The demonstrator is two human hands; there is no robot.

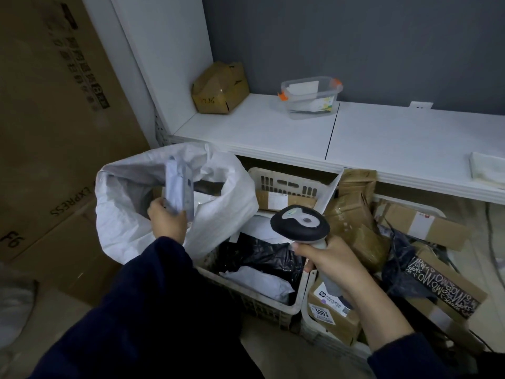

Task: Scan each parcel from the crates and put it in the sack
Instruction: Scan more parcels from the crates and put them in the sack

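Head view, closest in: the right hand has its fingers wrapped round the scanner handle above the crates (black bags and brown boxes inside). Just left, the left hand pinches a pale flat parcel, held upright over the mouth of the white sack. Beyond, a shelf carries a clear tub.

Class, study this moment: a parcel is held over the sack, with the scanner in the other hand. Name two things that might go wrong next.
1. The left hand grips the grey parcel only by its lower end, above the slumped rim of the sack. Released carelessly, it may land outside.
2. Boxes lean heaped in the right crate. Pulling one out might topple others.
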